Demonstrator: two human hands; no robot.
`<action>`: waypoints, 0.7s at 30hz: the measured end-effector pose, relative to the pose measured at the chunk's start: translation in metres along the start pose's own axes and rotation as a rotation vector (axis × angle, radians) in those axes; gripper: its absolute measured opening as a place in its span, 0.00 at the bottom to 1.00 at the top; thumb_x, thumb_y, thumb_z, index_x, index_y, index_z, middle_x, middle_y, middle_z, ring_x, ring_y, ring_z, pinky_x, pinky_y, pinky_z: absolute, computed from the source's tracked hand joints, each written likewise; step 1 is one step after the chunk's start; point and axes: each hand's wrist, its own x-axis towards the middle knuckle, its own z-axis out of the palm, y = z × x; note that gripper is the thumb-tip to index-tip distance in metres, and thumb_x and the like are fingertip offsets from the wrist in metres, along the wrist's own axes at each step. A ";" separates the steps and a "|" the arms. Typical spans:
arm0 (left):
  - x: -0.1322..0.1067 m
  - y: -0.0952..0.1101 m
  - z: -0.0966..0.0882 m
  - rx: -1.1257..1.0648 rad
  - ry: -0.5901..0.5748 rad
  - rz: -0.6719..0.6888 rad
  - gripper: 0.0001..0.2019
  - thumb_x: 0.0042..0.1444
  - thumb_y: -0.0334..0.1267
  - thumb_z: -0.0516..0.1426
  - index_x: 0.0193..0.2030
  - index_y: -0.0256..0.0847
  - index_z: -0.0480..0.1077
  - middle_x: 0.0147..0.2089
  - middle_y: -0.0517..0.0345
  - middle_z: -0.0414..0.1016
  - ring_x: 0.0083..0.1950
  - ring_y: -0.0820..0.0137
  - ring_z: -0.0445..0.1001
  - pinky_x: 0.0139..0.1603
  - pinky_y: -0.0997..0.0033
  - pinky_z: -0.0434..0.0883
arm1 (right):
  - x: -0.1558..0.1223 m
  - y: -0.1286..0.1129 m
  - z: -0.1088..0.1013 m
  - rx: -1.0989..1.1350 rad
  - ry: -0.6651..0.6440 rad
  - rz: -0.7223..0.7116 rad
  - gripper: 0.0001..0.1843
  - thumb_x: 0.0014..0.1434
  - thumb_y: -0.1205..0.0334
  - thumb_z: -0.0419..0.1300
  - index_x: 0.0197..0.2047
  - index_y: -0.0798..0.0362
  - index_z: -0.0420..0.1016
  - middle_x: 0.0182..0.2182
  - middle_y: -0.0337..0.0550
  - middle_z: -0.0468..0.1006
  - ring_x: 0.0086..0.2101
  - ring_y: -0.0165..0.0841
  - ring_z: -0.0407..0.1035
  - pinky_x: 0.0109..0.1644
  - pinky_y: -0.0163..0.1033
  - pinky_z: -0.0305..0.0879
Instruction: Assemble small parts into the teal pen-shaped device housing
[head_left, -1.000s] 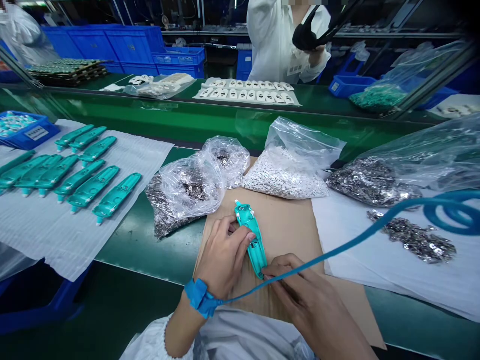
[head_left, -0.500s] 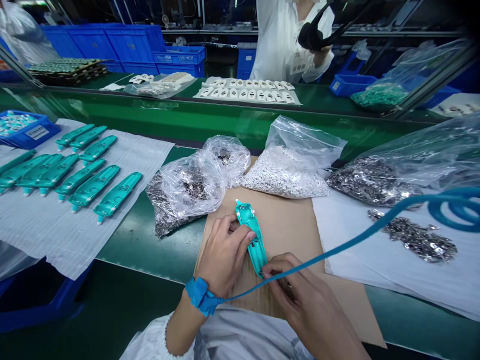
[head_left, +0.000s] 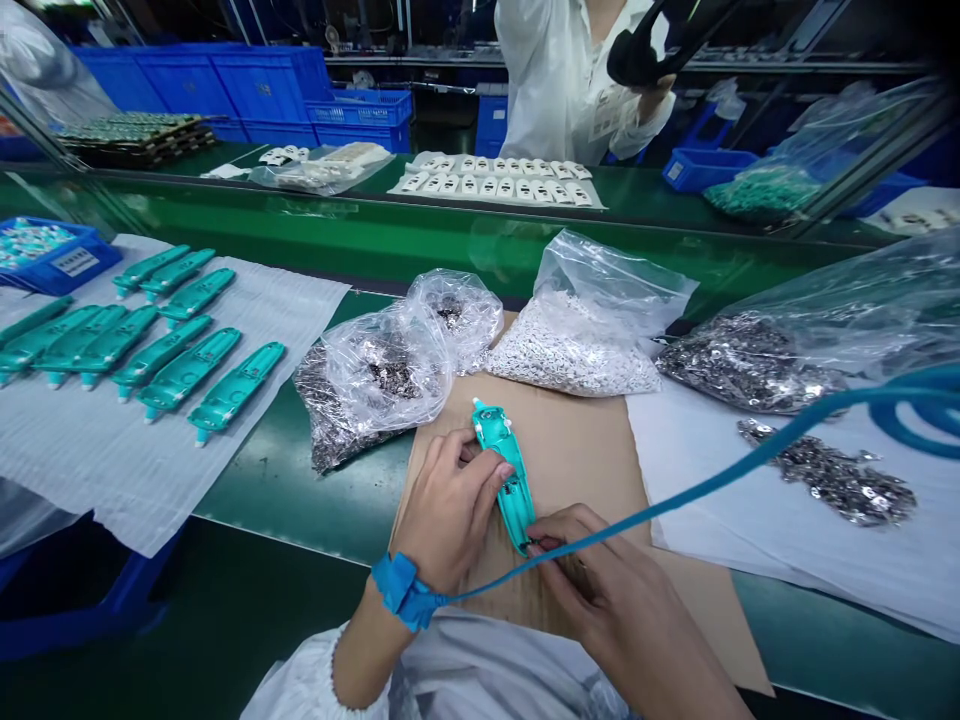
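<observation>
A teal plastic housing (head_left: 501,435), long and narrow with a white tip, lies tilted over a sheet of cardboard (head_left: 581,455). My left hand (head_left: 450,500) grips its left side, thumb across the middle of the shell. A blue wrist strap (head_left: 407,590) circles that wrist, and its blue cord (head_left: 675,497) runs off to the right. At the near end of the housing, my right hand (head_left: 600,565) has thumb and forefinger pinched together against the rim. A small dark piece seems to be at those fingertips, too small to name.
Plastic bags of metal parts (head_left: 375,380) and a bag of white parts (head_left: 574,345) stand behind the cardboard. Loose metal pieces (head_left: 840,470) lie right. Several teal housings (head_left: 236,390) rest on white foam sheeting at left, near a blue bin (head_left: 60,265). A person (head_left: 570,80) stands opposite.
The right fingertips have shifted very slightly at the housing's near end. The left hand and the housing stay nearly still. The person opposite has moved a little.
</observation>
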 end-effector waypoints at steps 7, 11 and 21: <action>-0.001 0.000 -0.002 -0.029 -0.002 0.020 0.12 0.70 0.35 0.49 0.42 0.41 0.73 0.53 0.50 0.68 0.50 0.62 0.68 0.51 0.61 0.70 | -0.008 -0.011 -0.019 0.299 0.300 0.227 0.14 0.67 0.48 0.55 0.47 0.47 0.74 0.21 0.34 0.63 0.20 0.29 0.55 0.22 0.33 0.53; -0.001 -0.003 -0.016 0.002 -0.124 0.098 0.12 0.68 0.33 0.48 0.48 0.43 0.73 0.54 0.49 0.67 0.54 0.59 0.67 0.54 0.56 0.70 | -0.003 -0.004 -0.042 0.574 0.426 0.201 0.17 0.66 0.46 0.56 0.48 0.48 0.75 0.19 0.33 0.56 0.19 0.29 0.50 0.20 0.34 0.48; 0.002 -0.014 -0.032 0.052 -0.297 0.232 0.17 0.63 0.33 0.56 0.57 0.51 0.71 0.65 0.47 0.60 0.58 0.53 0.68 0.55 0.50 0.72 | 0.046 -0.022 -0.060 0.936 0.410 0.149 0.13 0.65 0.48 0.57 0.40 0.48 0.76 0.16 0.29 0.47 0.17 0.26 0.38 0.19 0.35 0.37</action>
